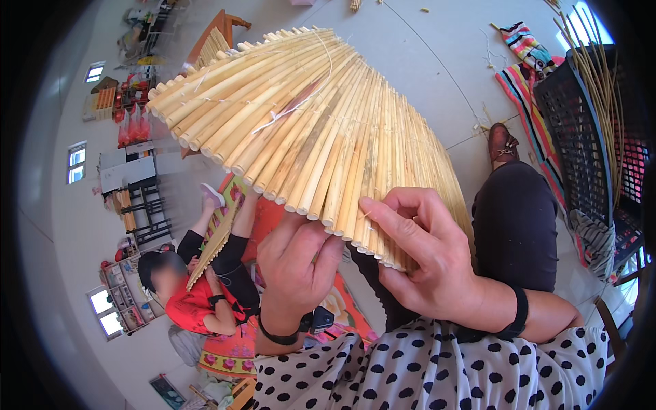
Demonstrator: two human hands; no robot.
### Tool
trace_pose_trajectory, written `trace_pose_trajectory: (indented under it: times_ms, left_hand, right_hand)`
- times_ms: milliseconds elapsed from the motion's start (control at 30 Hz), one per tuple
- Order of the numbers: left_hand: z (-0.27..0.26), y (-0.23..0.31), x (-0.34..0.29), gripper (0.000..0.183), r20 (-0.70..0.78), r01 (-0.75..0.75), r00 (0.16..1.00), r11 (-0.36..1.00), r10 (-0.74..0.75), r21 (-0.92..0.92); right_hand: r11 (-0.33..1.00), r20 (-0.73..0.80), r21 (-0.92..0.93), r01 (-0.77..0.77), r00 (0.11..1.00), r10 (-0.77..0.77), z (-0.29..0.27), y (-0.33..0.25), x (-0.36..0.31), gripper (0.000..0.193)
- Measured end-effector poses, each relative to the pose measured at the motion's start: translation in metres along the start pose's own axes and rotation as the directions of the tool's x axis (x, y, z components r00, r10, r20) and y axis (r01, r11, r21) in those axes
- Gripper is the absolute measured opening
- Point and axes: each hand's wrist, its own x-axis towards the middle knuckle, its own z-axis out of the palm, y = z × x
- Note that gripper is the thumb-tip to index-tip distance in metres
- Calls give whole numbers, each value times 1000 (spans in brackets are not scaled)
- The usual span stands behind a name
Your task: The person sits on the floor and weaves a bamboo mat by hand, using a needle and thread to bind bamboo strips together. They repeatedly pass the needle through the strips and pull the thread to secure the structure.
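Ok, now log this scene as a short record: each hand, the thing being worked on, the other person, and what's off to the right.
Left hand: at the mat's lower edge, fingertips hidden beneath
Right hand: at the lower right edge, thumb on the upper face
Stalk mat: pale stalks side by side, fanned and curved
White thread: loose across the mat's top
Co-worker: red top, holding another stalk mat
Right side: black plastic basket, striped cloth

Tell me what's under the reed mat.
The left hand reaches under the edge of the reed mat; its fingertips are hidden. Part of a dark trouser leg shows below. The mat covers the rest.
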Motion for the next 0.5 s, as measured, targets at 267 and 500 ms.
trace_pose_trajectory:
  times_ms: [267, 500]
  left_hand:
    - [-5, -7, 6, 18, 86, -19, 996, 999, 22, -29]
    - [-3, -10, 16, 16, 101, 56, 995, 951, -26, -305]
  right_hand:
    - [999, -26, -42, 34, 999, -35, -2, -2, 3, 71]
    - [989, -82, -142, 51, 995, -63, -2, -7, 7, 66]
